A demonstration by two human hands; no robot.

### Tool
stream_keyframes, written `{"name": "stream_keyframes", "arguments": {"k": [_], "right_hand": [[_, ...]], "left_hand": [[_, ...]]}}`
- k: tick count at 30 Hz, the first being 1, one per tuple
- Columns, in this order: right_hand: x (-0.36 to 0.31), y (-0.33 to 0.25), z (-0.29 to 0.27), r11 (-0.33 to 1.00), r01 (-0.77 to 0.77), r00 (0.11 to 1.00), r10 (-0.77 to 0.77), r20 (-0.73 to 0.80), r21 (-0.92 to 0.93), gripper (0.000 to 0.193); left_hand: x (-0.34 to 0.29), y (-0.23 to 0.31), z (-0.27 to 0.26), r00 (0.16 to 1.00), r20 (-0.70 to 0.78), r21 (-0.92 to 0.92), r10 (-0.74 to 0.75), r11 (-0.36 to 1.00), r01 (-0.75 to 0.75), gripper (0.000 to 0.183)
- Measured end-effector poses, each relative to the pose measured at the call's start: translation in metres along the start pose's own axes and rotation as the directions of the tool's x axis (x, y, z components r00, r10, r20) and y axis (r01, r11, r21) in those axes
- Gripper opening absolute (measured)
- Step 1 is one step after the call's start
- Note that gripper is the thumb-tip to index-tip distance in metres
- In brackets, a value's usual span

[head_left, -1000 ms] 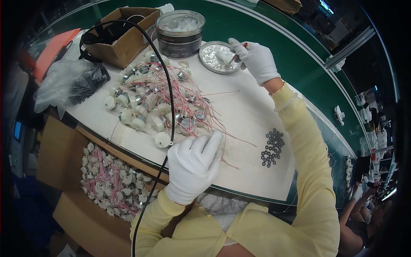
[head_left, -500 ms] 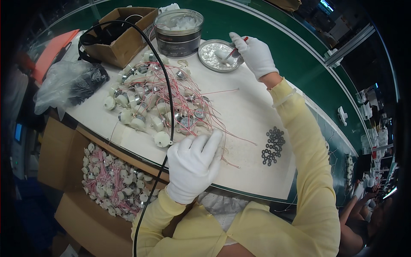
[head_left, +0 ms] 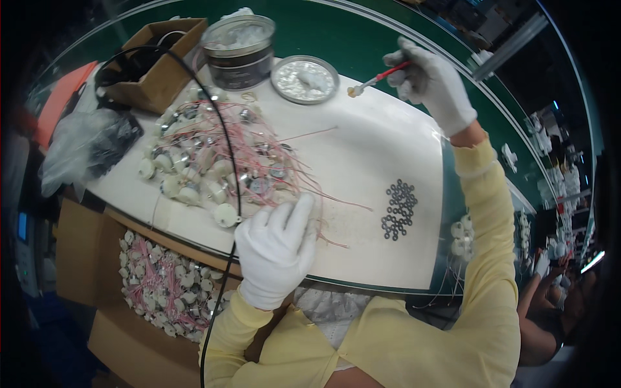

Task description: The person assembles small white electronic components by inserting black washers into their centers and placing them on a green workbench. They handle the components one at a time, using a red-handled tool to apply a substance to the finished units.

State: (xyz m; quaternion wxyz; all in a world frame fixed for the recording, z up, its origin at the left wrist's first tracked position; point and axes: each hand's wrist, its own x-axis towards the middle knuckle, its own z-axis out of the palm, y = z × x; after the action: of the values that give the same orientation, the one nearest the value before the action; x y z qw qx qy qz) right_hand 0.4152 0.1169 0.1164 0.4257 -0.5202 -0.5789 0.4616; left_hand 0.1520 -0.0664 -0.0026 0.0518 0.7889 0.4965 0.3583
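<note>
My right hand (head_left: 433, 81), in a white glove with grey smudges, is closed round the red handle of a small brush (head_left: 374, 79). The brush's pale tip points left, in the air just right of a round metal lid (head_left: 282, 90) holding whitish grease (head_left: 314, 80). My left hand (head_left: 275, 249), gloved too, lies at the near edge of a heap of small white-capped motors (head_left: 226, 215) with pink wires (head_left: 272, 139). Its fingers are curled close together, fingertips down; what lies under them is hidden. Several small dark rings (head_left: 400, 208) lie grouped on the white table at the right.
A grease tub (head_left: 238, 64) stands behind the heap, beside a cardboard box (head_left: 158, 90) with black items. A plastic bag (head_left: 90, 152) lies at the left. Below the table edge, an open carton (head_left: 107, 323) holds more motors. A black cable (head_left: 234, 161) crosses the view.
My right hand has lifted the brush off the lid and carried it right. The left hand stays by the heap. The whole view has shifted slightly.
</note>
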Motion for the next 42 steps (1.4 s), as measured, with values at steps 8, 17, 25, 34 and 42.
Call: {"name": "stream_keyframes", "arguments": {"k": [8,17,25,34,42], "right_hand": [[-0.140,-0.015,-0.126,0.969,0.231,0.971,-0.235,0.042,0.087,0.038],[-0.224,0.041,-0.197,0.928,-0.214,0.863,0.032,-0.505,-0.306,0.043],[-0.244,0.081,-0.229,0.929,-0.185,0.850,-0.012,-0.526,-0.321,0.043],[-0.248,0.094,-0.238,0.923,-0.178,0.859,-0.024,-0.511,-0.342,0.044],[-0.248,0.096,-0.235,0.927,-0.191,0.852,-0.006,-0.523,-0.323,0.043]], "left_hand": [[-0.005,0.007,0.008,0.999,0.046,0.132,0.007,0.991,-0.013,0.043],[-0.013,0.005,0.015,0.997,0.074,0.169,-0.015,0.986,0.002,0.044],[-0.019,0.002,0.015,0.992,0.090,0.167,-0.087,0.983,0.071,0.043],[-0.021,0.002,0.014,0.984,0.120,0.216,-0.131,0.971,0.103,0.039],[-0.021,0.002,0.014,0.980,0.116,0.200,-0.162,0.970,0.136,0.039]]}}
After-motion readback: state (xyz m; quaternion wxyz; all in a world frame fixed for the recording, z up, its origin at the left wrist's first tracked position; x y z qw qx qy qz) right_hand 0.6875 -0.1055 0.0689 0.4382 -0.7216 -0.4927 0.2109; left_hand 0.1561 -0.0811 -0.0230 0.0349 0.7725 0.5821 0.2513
